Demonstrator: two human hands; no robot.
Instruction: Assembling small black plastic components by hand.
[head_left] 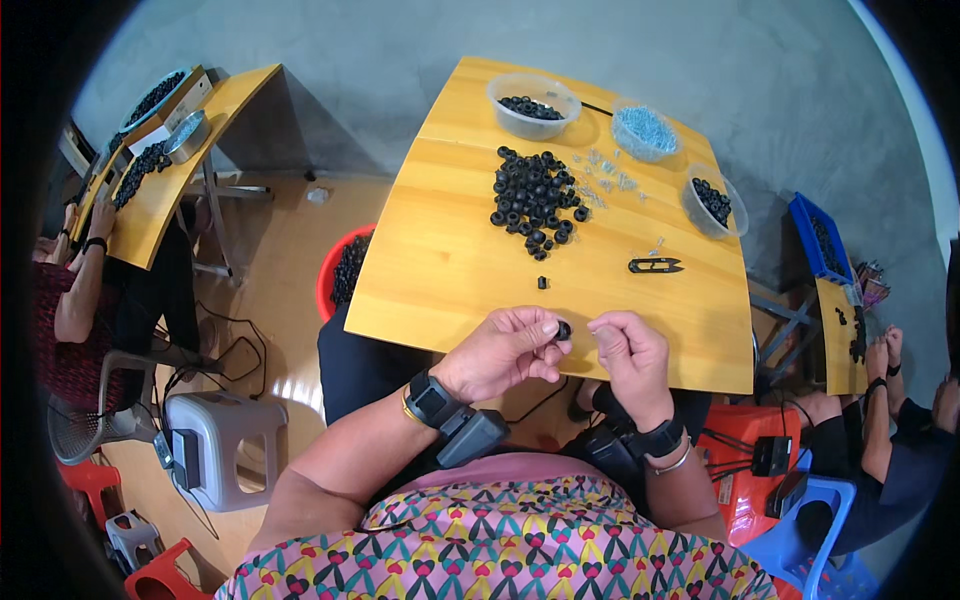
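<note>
Black ring-like part (564,331) over the wooden surface (420,270)
Left fingers (536,334) pinch it; right fingers (640,334) curl nearby, any hold unclear.

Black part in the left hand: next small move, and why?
Probably bring the right hand in to meet the black part. The left hand pinches that part between thumb and fingers, on the side facing the right hand, which is close by but apart from it. Whether the right hand holds something is too small to tell.

Bright room; glare on floor (297,392); table (430,260) edges bowed; corners black.
</note>
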